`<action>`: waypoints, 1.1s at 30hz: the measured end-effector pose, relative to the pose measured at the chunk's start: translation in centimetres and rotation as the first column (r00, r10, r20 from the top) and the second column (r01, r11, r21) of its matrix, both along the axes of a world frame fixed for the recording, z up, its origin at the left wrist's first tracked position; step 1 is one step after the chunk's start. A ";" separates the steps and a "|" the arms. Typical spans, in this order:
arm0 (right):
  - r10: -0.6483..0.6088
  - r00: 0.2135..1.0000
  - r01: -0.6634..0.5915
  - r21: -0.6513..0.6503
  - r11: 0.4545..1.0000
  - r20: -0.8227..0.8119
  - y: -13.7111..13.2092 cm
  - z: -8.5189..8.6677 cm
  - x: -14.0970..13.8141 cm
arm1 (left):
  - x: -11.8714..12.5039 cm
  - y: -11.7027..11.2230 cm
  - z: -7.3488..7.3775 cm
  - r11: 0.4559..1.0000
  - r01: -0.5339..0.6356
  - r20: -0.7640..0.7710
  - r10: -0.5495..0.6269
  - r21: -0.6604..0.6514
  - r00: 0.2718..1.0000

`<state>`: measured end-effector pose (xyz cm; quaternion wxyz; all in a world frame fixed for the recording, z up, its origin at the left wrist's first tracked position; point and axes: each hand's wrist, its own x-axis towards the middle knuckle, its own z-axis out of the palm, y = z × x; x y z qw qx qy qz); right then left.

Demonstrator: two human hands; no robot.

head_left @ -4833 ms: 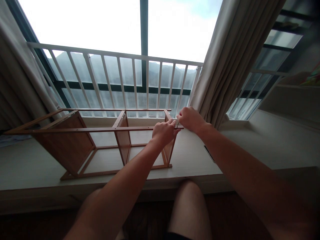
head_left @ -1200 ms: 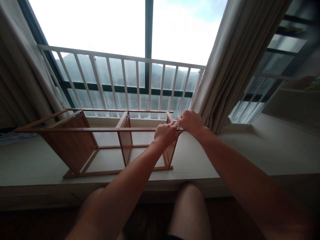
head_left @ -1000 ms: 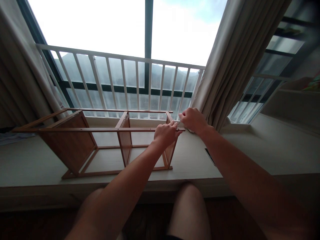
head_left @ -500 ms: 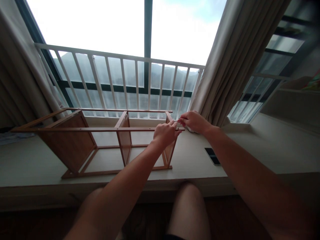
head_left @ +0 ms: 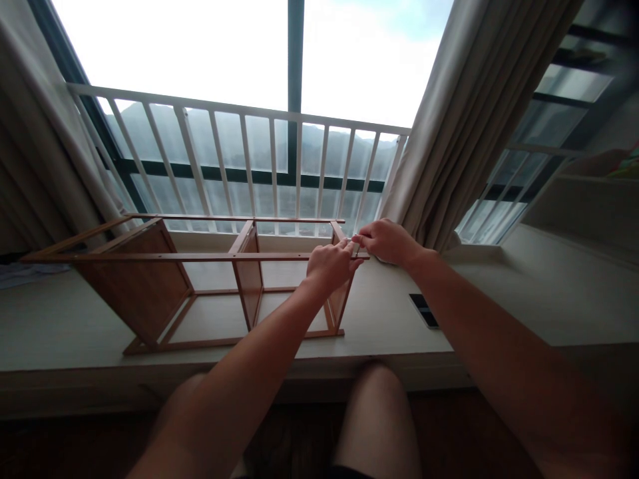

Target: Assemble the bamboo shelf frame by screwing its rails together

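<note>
A brown wooden shelf rack (head_left: 248, 279) lies on its side on the white ledge, its boards standing upright between the long rails. My left hand (head_left: 329, 261) is closed around the right end of the near upper rail. Just beside it, my right hand (head_left: 382, 237) pinches a small, thin metal hex key (head_left: 355, 250), which stands over the rail end. The key's tip and the fastener under it are too small to make out.
A dark phone-like slab (head_left: 423, 310) lies on the ledge (head_left: 384, 326) right of the rack. Behind stands a white railing (head_left: 244, 146) before the window. Curtains (head_left: 449, 120) hang at both sides. My knees are under the ledge's front edge.
My right hand has turned slightly, its fingers shifting a little left over the rail end. The left hand and the rack stay in place.
</note>
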<state>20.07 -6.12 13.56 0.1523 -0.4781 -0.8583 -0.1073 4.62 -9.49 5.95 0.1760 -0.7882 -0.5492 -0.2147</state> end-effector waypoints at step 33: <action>-0.012 0.997 0.017 -0.057 0.998 0.080 -0.5 0.5 0.9 | 0.0 -0.2 0.1 1.000 -0.008 0.004 0.008 -0.018 1.000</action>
